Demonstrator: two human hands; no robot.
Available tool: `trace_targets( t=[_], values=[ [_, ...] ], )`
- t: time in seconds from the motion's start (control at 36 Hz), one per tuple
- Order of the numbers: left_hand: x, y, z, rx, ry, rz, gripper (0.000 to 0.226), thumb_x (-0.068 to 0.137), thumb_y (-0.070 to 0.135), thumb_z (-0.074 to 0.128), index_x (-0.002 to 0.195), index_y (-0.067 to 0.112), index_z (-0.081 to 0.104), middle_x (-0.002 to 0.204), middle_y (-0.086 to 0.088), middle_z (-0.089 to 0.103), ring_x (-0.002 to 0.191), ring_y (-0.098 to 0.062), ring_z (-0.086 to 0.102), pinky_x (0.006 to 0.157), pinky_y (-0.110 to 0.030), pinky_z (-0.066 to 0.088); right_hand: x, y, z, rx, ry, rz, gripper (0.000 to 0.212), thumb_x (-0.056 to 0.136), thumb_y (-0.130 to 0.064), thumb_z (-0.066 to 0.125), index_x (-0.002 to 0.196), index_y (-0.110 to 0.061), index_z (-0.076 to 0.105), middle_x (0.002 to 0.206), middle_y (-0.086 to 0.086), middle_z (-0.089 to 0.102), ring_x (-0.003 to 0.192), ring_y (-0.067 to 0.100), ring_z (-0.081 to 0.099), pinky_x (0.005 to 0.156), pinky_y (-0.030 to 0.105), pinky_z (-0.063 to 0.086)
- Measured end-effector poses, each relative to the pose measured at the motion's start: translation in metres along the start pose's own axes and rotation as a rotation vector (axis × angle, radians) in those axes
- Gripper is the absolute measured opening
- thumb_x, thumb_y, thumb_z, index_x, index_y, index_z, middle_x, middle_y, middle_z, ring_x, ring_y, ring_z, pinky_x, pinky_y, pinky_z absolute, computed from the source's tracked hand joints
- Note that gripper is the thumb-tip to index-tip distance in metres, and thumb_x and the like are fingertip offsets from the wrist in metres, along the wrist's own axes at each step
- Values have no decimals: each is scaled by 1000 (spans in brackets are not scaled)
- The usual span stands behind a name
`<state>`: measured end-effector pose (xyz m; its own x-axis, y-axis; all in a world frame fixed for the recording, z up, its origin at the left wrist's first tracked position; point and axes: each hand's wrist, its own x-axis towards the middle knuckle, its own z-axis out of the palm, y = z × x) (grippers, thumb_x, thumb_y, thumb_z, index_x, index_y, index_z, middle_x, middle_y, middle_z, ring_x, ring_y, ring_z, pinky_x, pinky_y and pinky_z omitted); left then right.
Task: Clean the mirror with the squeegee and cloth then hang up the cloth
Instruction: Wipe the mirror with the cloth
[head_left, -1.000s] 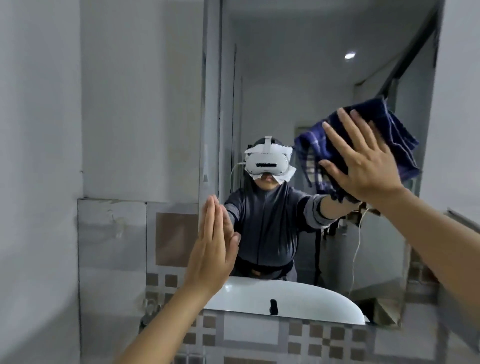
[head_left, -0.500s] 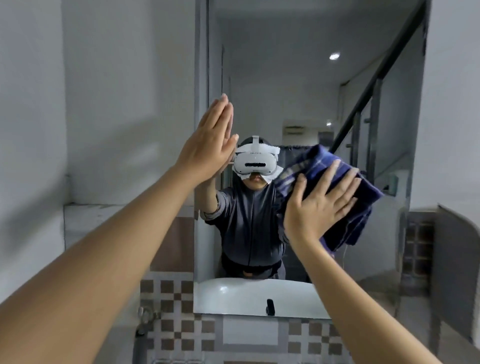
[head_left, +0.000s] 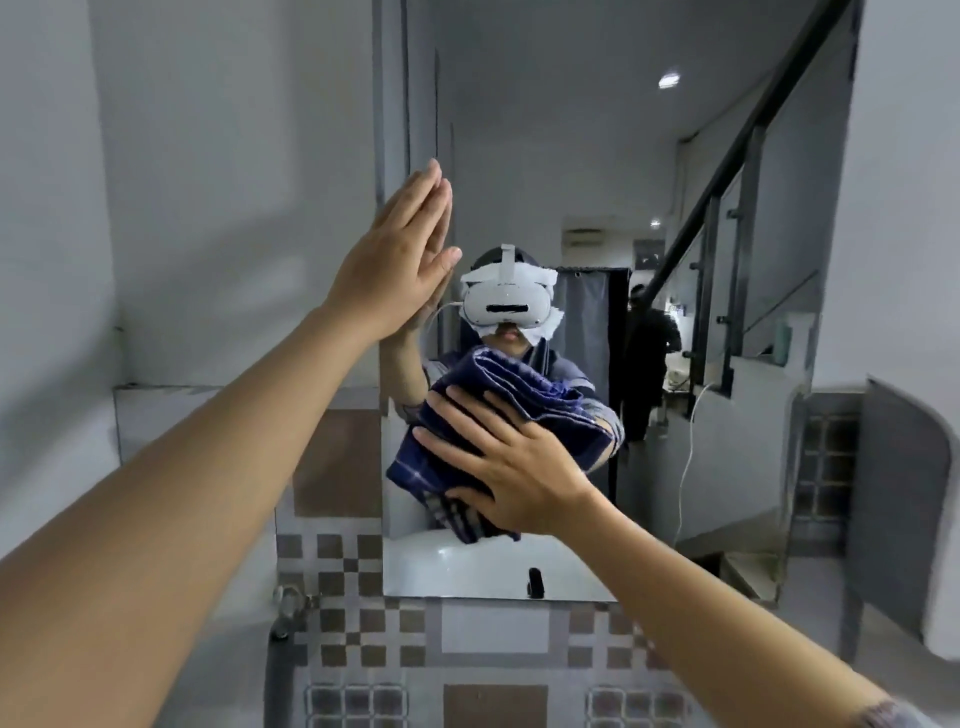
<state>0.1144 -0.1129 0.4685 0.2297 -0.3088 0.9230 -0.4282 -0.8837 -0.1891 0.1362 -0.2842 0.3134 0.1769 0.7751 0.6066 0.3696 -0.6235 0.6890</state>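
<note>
Mirror (head_left: 727, 364) on the wall above a tiled strip; dark blue cloth (head_left: 498, 410) pressed flat to its lower middle glass under the right hand (head_left: 514, 467), fingers spread, palm on cloth. Left hand (head_left: 400, 260) flat and empty, fingers together, palm against the mirror's left edge, higher up. Hands apart. White basin reflected just below the cloth.
</note>
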Motion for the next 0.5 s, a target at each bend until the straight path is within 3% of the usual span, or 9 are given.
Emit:
trace_targets(
  t=[0.08,0.22,0.39,0.5],
  values=[
    [-4,2,5,-5,31,-26,59,95,27,48,144,8,21,156,-4,13,143,-17,10,112,-23,14,-38,39,-9,-66,-10,59,60,91,-51,39,145,-27,27,153,5,24,143,22,18,116,39,15],
    [-16,8,12,1,44,-52,59,95,26,48,144,6,22,155,-9,13,143,-20,9,110,-16,4,-103,69,-19,-28,39,538,63,89,-50,42,145,-25,26,154,9,21,143,24,16,116,40,14],
    [-29,10,16,-9,51,-71,59,94,24,48,144,5,23,155,-10,14,143,-22,10,107,-7,-1,-141,21,3,262,194,1204,68,87,-50,36,145,-18,22,155,15,13,143,28,6,116,49,11],
    [-42,12,19,-17,45,-79,59,93,22,49,143,5,24,154,-11,15,143,-22,11,104,-2,-4,-131,-27,19,379,307,1472,67,88,-46,37,144,-13,23,153,20,15,141,32,9,115,52,10]
  ],
)
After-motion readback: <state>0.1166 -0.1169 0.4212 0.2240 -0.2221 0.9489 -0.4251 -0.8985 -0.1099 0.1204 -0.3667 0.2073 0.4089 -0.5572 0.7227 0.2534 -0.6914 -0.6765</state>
